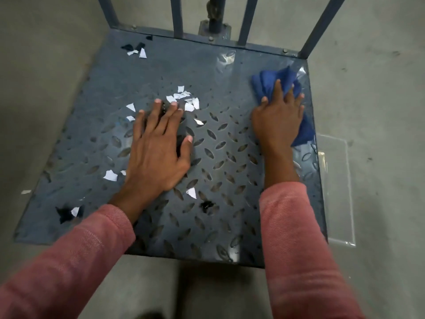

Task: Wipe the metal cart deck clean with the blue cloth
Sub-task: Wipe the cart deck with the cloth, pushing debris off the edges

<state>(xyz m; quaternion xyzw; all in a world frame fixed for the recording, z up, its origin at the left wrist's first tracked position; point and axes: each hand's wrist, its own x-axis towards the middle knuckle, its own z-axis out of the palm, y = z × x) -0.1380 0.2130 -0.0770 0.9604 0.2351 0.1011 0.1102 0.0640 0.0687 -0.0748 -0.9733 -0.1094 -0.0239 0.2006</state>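
right hand (278, 120) pressed flat on blue cloth (271, 81), deck (195, 65) far-right corner; left hand (158, 148) laid flat mid-deck; paper scraps (189, 107) uncleared, wiping judged barely begun.

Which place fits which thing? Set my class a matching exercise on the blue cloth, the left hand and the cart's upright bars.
Things:
1. blue cloth
2. left hand
3. upright bars

Places:
A. along the far edge of the deck
B. under the right hand, near the deck's right edge
C. flat on the deck's middle, among paper scraps

Pairs: 1-B; 2-C; 3-A
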